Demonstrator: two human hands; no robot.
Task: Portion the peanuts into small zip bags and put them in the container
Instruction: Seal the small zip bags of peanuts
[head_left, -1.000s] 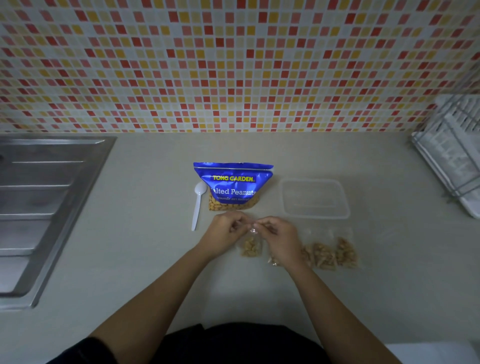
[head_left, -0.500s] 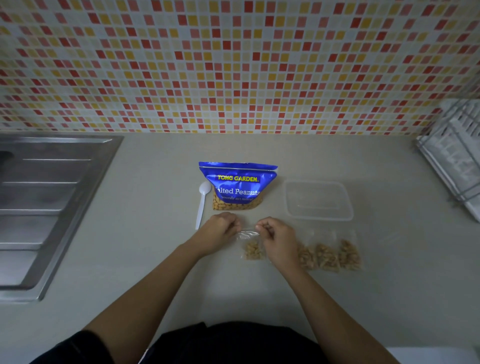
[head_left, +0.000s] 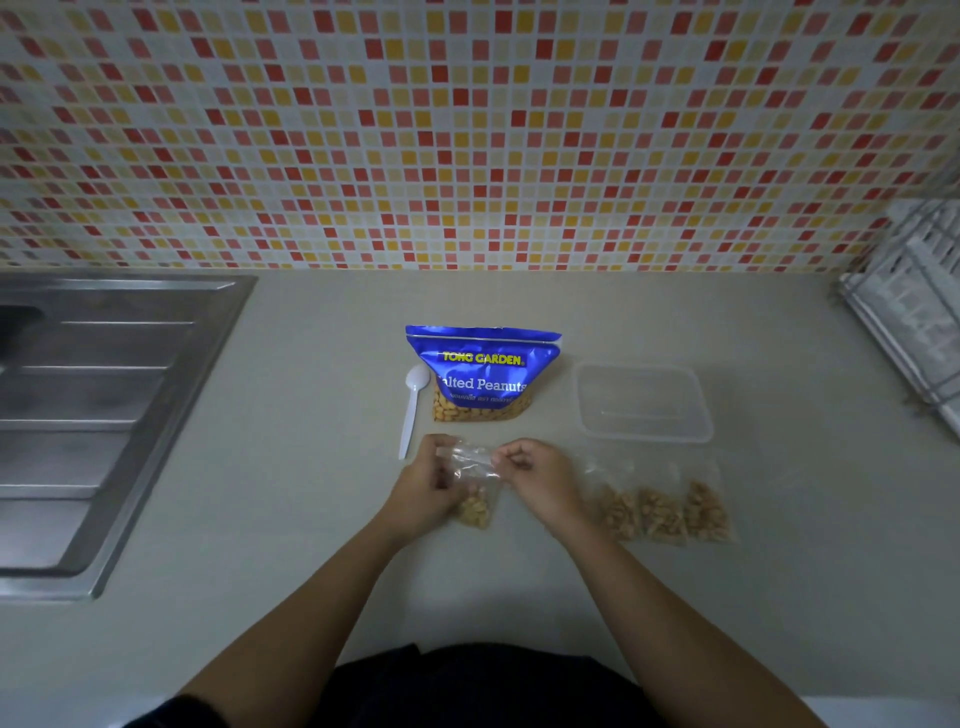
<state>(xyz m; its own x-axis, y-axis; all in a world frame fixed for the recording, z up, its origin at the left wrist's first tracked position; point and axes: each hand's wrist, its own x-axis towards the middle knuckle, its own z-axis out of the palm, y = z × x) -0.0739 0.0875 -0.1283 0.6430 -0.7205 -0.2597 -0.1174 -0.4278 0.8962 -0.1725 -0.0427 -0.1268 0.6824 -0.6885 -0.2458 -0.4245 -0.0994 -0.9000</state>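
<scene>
A small clear zip bag (head_left: 475, 486) with peanuts in its bottom is held upright between my hands, just in front of the blue peanut packet (head_left: 483, 371). My left hand (head_left: 428, 486) pinches its left top edge and my right hand (head_left: 540, 478) pinches the right top edge. Three filled zip bags (head_left: 662, 512) lie side by side to the right of my right hand. Behind them sits the clear plastic container (head_left: 643, 402), with nothing in it. A white plastic spoon (head_left: 413, 408) lies left of the packet.
A steel sink drainboard (head_left: 98, 410) fills the counter's left side. A white wire dish rack (head_left: 914, 312) stands at the far right. A mosaic tiled wall (head_left: 467, 130) closes off the back of the beige counter (head_left: 311, 519).
My hands have moved a little apart along the top of the zip bag. The bag stays between them in front of the packet.
</scene>
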